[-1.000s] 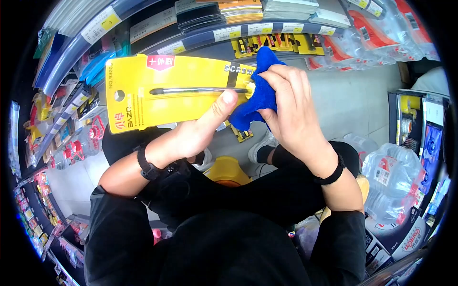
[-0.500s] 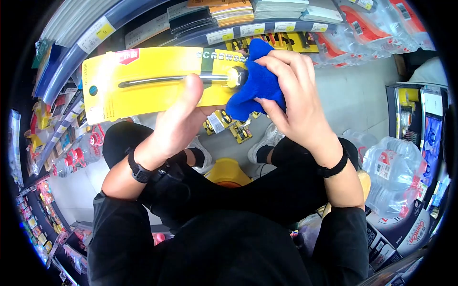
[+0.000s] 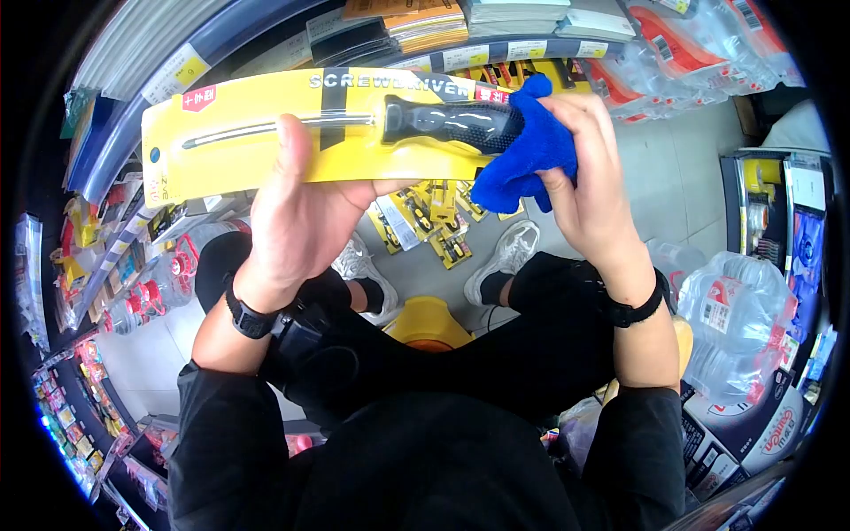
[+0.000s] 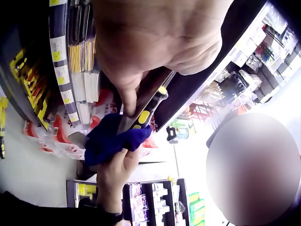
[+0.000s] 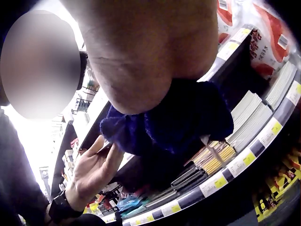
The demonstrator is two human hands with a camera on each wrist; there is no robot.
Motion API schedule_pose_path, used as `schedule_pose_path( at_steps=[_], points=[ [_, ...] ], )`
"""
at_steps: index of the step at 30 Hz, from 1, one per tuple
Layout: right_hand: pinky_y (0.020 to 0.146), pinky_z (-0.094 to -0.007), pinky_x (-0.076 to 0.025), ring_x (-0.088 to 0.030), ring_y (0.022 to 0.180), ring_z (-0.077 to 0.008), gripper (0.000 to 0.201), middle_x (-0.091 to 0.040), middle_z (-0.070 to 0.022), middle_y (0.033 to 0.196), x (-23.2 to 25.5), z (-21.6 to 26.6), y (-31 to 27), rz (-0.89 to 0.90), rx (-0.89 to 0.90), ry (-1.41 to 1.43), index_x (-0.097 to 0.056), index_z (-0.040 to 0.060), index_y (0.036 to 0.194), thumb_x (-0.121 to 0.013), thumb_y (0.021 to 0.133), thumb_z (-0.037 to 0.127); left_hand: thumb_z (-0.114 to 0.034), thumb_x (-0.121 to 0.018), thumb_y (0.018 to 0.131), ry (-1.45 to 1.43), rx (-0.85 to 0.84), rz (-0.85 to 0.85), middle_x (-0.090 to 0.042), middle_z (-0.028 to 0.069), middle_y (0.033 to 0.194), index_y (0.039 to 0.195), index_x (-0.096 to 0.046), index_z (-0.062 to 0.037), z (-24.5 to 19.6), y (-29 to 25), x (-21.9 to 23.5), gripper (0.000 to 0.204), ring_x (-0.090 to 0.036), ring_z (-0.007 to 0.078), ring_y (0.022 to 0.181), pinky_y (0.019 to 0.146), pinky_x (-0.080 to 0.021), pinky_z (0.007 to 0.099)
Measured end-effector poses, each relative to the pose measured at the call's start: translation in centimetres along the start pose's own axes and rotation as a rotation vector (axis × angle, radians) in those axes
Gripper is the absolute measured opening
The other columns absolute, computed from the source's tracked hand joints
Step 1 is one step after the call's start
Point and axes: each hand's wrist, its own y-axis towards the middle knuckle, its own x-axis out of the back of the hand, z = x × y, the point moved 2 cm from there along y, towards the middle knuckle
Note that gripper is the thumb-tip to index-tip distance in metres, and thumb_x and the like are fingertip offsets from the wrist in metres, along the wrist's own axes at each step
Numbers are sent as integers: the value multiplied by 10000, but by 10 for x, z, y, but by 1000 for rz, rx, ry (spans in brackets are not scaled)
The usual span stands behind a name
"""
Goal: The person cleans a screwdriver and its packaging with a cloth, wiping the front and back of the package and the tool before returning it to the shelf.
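Note:
In the head view, a packaged screwdriver point(image 3: 239, 164) with a yellow backing card lies across both hands, its black handle point(image 3: 452, 124) towards the right. My left hand point(image 3: 305, 221) holds the pack from below, thumb over the front near the metal shaft and fingers behind the card. A blue cloth point(image 3: 527, 164) is wrapped over the pack's right end, and my right hand point(image 3: 595, 173) pinches it there between thumb and fingers. Up close in the right wrist view, the bunched cloth point(image 5: 174, 117) hides most of the pack.
Several yellow-carded packs point(image 3: 434, 217) lie on the floor between the shoes, beyond a yellow stool point(image 3: 425, 320). A shelf of stacked paper goods point(image 3: 425, 26) runs along the front. Large bottles point(image 3: 735, 310) stand at the right, near a boxed item point(image 3: 761, 429).
The cloth and right hand have moved right along the pack, uncovering the black handle. The left hand has shifted left with the pack, which now shows more of its printed front.

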Motion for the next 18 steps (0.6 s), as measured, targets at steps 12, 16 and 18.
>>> schedule_pose_path(
  at_steps=[12,16,18],
  points=[
    [956,-329,-532,-647,1087,-146,321,-660,-57,1229,-10,-21,-23,-330,-584,958,-534,26,1388,-489,1071,48,-645,-275,1071,61,-82,97,-310,204,1658,1616,-240,-25,2,6,-2,825,-437,403,1460,1173,-427,554],
    [1086,-449,-514,-616,1263,-261,385,-607,-127,1393,-19,-16,-23,-292,-864,1620,-486,36,1453,-502,1096,178,-731,-357,1016,157,-336,-116,-479,172,1546,1553,-377,0,8,4,0,907,-495,300,1409,1201,-372,496],
    [1095,-474,-506,-607,1282,-300,450,-595,-147,1409,-31,2,-26,-76,-979,1824,-442,36,1504,-500,1102,228,-715,-406,1011,359,-388,-389,-440,161,1583,1586,-309,-6,21,10,-27,918,-482,321,1423,1207,-355,456]
  ],
)
